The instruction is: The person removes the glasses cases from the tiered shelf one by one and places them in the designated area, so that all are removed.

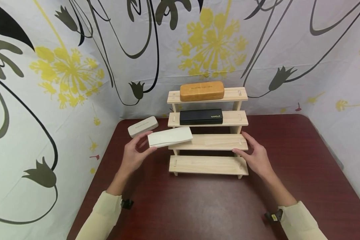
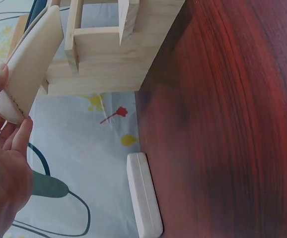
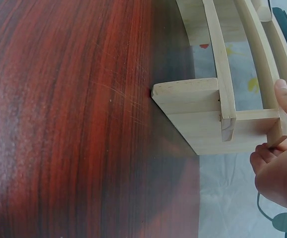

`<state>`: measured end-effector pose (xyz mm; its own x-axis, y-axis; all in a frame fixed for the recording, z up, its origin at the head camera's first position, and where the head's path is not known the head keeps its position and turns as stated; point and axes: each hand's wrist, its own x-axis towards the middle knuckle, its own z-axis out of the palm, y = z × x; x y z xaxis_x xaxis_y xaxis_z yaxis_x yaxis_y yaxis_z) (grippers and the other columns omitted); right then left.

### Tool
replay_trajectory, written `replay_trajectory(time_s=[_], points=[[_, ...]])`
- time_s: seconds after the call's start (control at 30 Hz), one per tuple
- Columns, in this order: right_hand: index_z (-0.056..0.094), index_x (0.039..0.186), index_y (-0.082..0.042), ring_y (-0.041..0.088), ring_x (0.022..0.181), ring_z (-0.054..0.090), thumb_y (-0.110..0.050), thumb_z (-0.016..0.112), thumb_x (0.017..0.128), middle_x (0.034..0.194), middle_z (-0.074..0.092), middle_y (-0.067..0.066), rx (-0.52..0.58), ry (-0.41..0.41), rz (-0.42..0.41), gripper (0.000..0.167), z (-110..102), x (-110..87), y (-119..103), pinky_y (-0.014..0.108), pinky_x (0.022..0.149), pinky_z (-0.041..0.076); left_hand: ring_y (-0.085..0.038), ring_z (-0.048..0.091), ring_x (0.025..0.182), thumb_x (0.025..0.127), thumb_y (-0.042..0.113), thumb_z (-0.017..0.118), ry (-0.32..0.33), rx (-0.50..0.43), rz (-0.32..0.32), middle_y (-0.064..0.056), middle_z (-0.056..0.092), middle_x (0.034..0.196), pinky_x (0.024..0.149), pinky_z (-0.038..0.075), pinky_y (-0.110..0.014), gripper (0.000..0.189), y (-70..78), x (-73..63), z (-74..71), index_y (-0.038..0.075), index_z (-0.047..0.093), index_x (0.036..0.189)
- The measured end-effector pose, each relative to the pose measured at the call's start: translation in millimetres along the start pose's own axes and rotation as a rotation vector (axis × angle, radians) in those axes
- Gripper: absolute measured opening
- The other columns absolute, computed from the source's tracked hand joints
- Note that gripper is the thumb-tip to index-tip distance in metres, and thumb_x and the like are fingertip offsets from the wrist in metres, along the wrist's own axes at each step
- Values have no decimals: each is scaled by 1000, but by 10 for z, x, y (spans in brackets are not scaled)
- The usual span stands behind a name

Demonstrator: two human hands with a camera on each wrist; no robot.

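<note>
My left hand (image 1: 134, 155) pinches one end of a white glasses case (image 1: 169, 137) with a flap line along its front. The case is raised off the table, its far end overlapping the left part of the third shelf down of a four-tier wooden stand (image 1: 208, 165) in the head view. In the left wrist view, thumb and fingers hold opposite sides of the case (image 2: 30, 62). My right hand (image 1: 258, 158) grips the right end of that same shelf, with the thumb at its front edge. The right wrist view shows the thumb on top and curled fingers beneath the wood.
A tan glasses case (image 1: 202, 91) sits on the top shelf, a black case (image 1: 201, 117) on the shelf below it. Another off-white case (image 1: 143, 126) lies on the dark red table (image 1: 204, 206), left of the stand. Patterned cloth (image 1: 168, 60) hangs behind and at both sides.
</note>
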<state>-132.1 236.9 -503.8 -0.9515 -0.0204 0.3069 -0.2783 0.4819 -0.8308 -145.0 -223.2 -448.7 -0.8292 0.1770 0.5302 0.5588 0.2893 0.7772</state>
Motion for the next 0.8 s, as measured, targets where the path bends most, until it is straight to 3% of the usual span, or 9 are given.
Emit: replay_trajectory(time_s=[0.17,0.47,0.67,0.8], points=[[45,159,2,47,140,52,-10,89,88,157,50,27,1,1,-2,84,4,3,3,-3,94,36,-43,61,130,80,-20,83,12,-14,9,-28,65,136,108,53,-32,58,111,-26,-62,-15,62,134],[44,160,1,47,141,50,-12,88,89,158,48,26,-16,-2,5,84,12,-4,35,-2,94,37,-38,63,128,81,-21,82,30,-29,-20,-32,64,134,107,54,-33,57,103,-98,-133,-17,61,134],[44,160,1,47,140,50,-11,88,89,159,49,25,-18,-1,3,84,8,-6,39,-2,94,37,-20,65,128,81,-21,82,43,-20,-27,-34,63,134,106,53,-27,57,108,-145,-180,-16,61,134],[45,159,1,47,141,50,-11,89,89,158,49,25,-12,3,1,84,10,-4,37,-2,96,36,-19,65,128,82,-19,82,49,-18,-36,-35,63,135,105,54,-27,58,114,-175,-211,-17,60,135]])
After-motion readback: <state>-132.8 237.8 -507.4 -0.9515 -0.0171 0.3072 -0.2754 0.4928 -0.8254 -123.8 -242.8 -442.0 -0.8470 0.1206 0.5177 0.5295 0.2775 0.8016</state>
